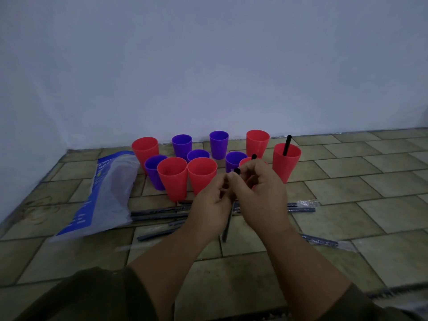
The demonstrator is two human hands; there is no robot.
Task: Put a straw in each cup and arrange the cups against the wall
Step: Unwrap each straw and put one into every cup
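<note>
A black straw [236,170] is held up in front of the cups by both hands. The fingers of the left hand [213,198] and the right hand [259,191] are curled in, and the straw is pinched by the fingertips of both. Only its top end can be seen. The rest is hidden by the hands, and a clear wrapper [226,230] seems to hang down below them. So the straw is most likely being peeled out of its wrapper.

Two cups look done. A straw stands in the red cup [286,163] on the right, and one pokes out of the half-hidden cup [245,161] behind the right hand. No straws are seen in the other cups. More wrapped straws [159,213] lie on the floor [347,193] beside a plastic bag [108,191].

The wrapper should be pulled off slowly, and the straw should be held softly so it is not bent. Then it should be put straight down into an empty cup, because such light cups could be tipped over easily. After that, the front cups need to be pushed back to the wall [208,66].
</note>
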